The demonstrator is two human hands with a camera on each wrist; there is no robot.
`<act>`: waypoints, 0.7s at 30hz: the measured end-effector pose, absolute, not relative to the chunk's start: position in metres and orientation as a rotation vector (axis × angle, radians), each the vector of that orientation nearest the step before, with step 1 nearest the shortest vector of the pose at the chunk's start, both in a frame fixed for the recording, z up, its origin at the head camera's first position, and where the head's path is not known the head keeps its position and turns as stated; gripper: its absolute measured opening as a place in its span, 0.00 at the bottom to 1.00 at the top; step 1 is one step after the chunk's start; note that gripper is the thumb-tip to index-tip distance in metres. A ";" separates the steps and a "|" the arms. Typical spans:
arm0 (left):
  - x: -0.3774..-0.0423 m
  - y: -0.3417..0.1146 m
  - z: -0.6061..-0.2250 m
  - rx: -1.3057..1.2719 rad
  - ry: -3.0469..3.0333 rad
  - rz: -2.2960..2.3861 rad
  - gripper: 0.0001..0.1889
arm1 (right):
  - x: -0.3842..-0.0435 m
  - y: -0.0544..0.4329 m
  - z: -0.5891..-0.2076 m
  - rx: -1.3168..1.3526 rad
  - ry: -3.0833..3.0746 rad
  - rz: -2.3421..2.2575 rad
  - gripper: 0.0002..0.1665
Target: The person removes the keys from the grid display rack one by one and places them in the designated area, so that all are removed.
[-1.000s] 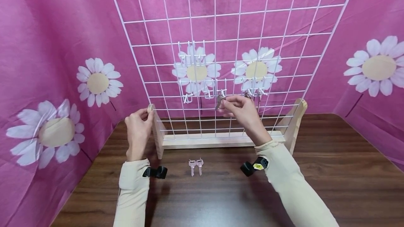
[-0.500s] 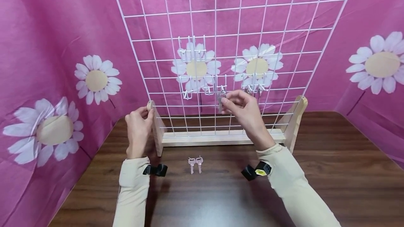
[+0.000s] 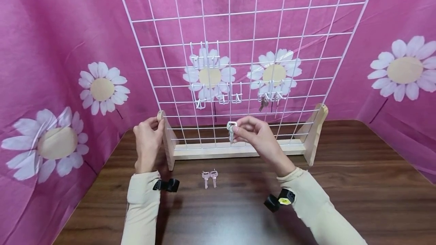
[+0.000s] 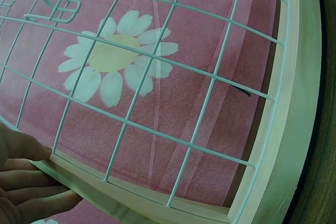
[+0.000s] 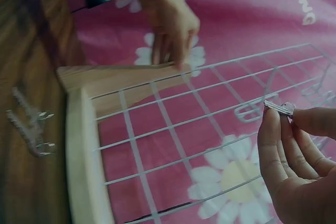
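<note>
In the head view my right hand (image 3: pixel 260 137) pinches a silver key (image 3: pixel 231 134) with a small ring, below the hooks and in front of the white wire grid (image 3: pixel 229 12). The right wrist view shows the key (image 5: pixel 279 108) edge-on between thumb and fingers. My left hand (image 3: pixel 148 139) grips the top of the stand's left wooden upright (image 3: pixel 168 144); in the left wrist view, thumb and fingers (image 4: pixel 39 190) lie on either side of the wood. A white wire hook (image 3: pixel 236 98) above the held key carries nothing.
More bare hooks (image 3: pixel 201 104) hang to the left and higher up. On the right-hand hooks hang a bronze-toned key (image 3: pixel 263 104) and a pinkish key (image 3: pixel 277 105). Two pink keys (image 3: pixel 209 179) lie on the wooden table (image 3: pixel 218 214). A pink flowered cloth (image 3: pixel 68 18) surrounds it.
The silver key has come off its hook and moved down, pinched in my right hand. My left hand has stayed on the upright.
</note>
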State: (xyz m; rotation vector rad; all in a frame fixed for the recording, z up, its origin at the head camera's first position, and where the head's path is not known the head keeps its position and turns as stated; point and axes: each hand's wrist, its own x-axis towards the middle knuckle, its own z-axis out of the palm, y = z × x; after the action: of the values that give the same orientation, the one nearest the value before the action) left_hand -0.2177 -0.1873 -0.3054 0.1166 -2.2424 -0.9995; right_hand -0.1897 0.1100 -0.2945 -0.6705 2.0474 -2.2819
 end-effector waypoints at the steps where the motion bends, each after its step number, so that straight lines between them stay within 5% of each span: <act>1: -0.218 -0.187 -0.305 0.117 -2.242 -0.999 0.13 | -0.190 0.110 -0.298 -0.669 2.049 -2.267 0.03; 21: -0.215 -0.190 -0.306 0.130 -2.264 -1.012 0.14 | -0.193 0.105 -0.369 -0.320 1.960 -2.131 0.09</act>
State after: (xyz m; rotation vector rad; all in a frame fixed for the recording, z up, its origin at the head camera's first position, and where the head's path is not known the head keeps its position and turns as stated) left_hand -0.2147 -0.1899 -0.3057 0.1304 -2.2641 -1.0118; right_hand -0.1927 0.1049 -0.3694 -0.3197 1.9603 -2.1313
